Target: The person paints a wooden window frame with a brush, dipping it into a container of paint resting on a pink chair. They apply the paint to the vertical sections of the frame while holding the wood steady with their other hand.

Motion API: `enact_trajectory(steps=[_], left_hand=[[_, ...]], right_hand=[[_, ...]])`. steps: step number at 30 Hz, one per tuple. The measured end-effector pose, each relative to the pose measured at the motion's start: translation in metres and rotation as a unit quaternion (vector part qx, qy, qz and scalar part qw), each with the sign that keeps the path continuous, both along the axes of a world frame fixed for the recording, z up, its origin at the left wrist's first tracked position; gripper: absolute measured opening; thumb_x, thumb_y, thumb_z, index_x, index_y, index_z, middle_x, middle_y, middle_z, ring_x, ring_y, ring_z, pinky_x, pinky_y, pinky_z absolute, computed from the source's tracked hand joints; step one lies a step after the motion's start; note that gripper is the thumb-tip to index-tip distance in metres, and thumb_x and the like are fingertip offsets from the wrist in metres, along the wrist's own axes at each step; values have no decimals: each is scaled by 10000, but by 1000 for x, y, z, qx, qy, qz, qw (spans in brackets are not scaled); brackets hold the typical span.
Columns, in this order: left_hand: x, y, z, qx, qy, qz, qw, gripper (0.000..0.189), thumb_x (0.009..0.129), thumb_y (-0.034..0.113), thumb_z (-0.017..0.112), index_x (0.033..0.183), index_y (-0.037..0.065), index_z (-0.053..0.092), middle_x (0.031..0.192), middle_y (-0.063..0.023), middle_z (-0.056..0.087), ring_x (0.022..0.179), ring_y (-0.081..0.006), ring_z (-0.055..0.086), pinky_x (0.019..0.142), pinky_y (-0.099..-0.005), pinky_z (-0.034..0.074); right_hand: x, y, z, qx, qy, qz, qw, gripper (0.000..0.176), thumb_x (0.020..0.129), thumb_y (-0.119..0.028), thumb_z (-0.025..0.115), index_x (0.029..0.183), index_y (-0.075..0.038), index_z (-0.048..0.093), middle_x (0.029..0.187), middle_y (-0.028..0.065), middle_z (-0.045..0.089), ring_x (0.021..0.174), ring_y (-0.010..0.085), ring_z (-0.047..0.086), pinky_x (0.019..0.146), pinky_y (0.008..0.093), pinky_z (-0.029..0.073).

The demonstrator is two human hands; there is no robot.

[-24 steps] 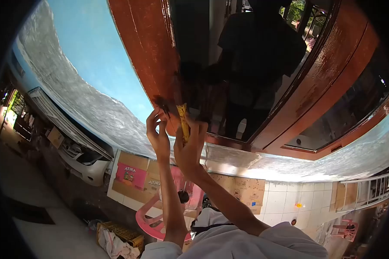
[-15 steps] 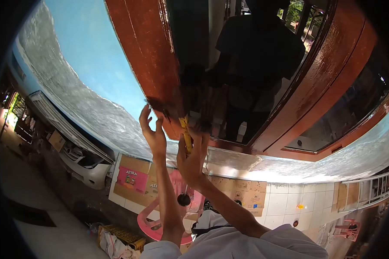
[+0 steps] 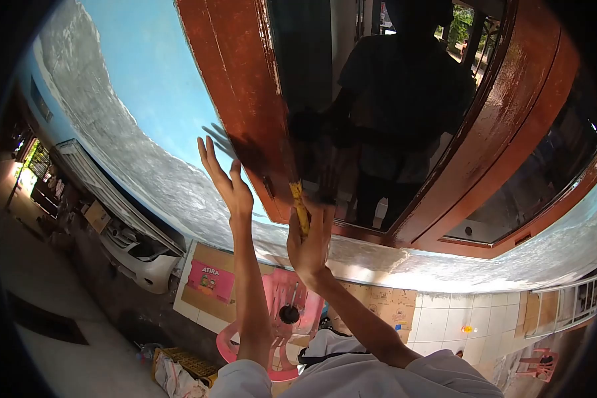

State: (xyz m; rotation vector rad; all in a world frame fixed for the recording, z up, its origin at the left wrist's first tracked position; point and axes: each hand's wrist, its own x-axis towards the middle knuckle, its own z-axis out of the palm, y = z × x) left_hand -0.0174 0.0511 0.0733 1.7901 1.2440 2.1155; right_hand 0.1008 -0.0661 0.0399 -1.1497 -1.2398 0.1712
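My right hand (image 3: 310,242) is closed around the yellow handle of a paintbrush (image 3: 300,207). The brush points upward, its dark bristle end against the edge where the brown window frame (image 3: 242,86) meets the dark glass (image 3: 312,60). My left hand (image 3: 229,186) is raised to the left of the frame, fingers stretched out and holding nothing. Its shadow falls on the light blue wall (image 3: 142,60) and the frame. Below my hands, a small dark container (image 3: 289,314) with a thin stick-like thing in it rests on a pink plastic chair (image 3: 282,371).
Flattened cardboard (image 3: 378,305) lies on the white tiled floor (image 3: 438,325) along the wall. A silver car (image 3: 136,265) stands at left. A yellow crate (image 3: 192,361) holds white sacks at lower left. Another pink chair (image 3: 537,365) and a white metal rack (image 3: 570,302) are at right.
My left hand has straightened its fingers and risen a little beside the frame. My right hand and the paintbrush have shifted slightly right in view, as the whole view has moved too.
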Motion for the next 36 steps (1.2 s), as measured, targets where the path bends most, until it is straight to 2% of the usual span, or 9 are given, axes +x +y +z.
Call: enact_trajectory(steps=[1, 5, 11, 15, 16, 23, 28, 32, 36], left_hand=[[-3, 4, 5, 16, -13, -20, 1000, 653, 920, 129, 487, 1545, 94, 303, 1635, -159, 160, 1509, -366, 143, 1201, -533, 172], [-5, 17, 17, 38, 36, -3, 999, 641, 942, 196, 411, 1560, 101, 272, 1648, -133, 91, 1492, -360, 225, 1161, -530, 282], [-6, 31, 9, 75, 28, -11, 997, 728, 922, 235, 466, 1585, 113, 190, 1651, -145, 38, 1483, -387, 244, 1142, -556, 305], [-7, 26, 11, 50, 54, -8, 997, 765, 916, 238, 481, 1589, 103, 142, 1648, -149, 38, 1480, -393, 247, 1175, -549, 245], [-6, 25, 13, 56, 31, -33, 997, 820, 836, 106, 541, 1580, 88, 195, 1648, -157, 10, 1489, -380, 225, 1201, -548, 196], [-9, 22, 10, 51, 49, -50, 996, 876, 801, 28, 543, 1586, 94, 159, 1643, -160, 5, 1488, -388, 221, 1196, -546, 218], [-11, 25, 8, 61, 61, -53, 995, 845, 821, 36, 536, 1575, 61, 156, 1626, -181, 67, 1493, -367, 214, 1218, -523, 188], [-13, 25, 8, 70, 81, -50, 993, 842, 840, 62, 547, 1578, 62, 140, 1624, -182, 71, 1493, -366, 214, 1218, -523, 188], [-14, 28, 7, 84, 97, -54, 990, 836, 888, 148, 575, 1573, 54, 106, 1625, -176, 101, 1494, -392, 189, 1219, -548, 140]], right_hand=[[0, 1, 3, -2, 4, 3, 1000, 319, 903, 36, 623, 1208, -11, 544, 1057, 202, 507, 885, 335, 549, 761, 409, 458], [4, 3, -10, 17, 7, 11, 1000, 319, 894, 50, 621, 1198, -13, 547, 1060, 201, 506, 895, 335, 555, 753, 403, 464], [7, -9, -4, 18, -15, 18, 1000, 352, 890, 54, 622, 1226, -22, 547, 1028, 191, 500, 878, 325, 556, 741, 406, 463], [6, 4, 5, 8, -1, 22, 1000, 361, 889, 56, 625, 1233, -22, 547, 1013, 184, 483, 864, 313, 556, 728, 403, 468], [5, 6, 0, 3, 3, 27, 1000, 365, 887, 59, 626, 1235, -21, 547, 1012, 182, 479, 862, 309, 557, 727, 400, 470], [1, -7, -37, -10, 49, 34, 998, 430, 864, 103, 629, 1255, -58, 546, 1015, 155, 472, 839, 275, 568, 711, 342, 485], [-4, 2, -23, 18, 67, 36, 997, 452, 860, 104, 642, 1267, -63, 536, 1012, 146, 481, 864, 268, 580, 707, 333, 491], [-6, 11, -47, 28, 85, 27, 996, 436, 879, 75, 637, 1281, -62, 542, 1004, 145, 477, 794, 250, 553, 676, 337, 487], [3, -9, -66, -60, 88, 48, 993, 433, 874, 76, 640, 1277, -62, 563, 984, 142, 469, 793, 251, 556, 672, 368, 490]])
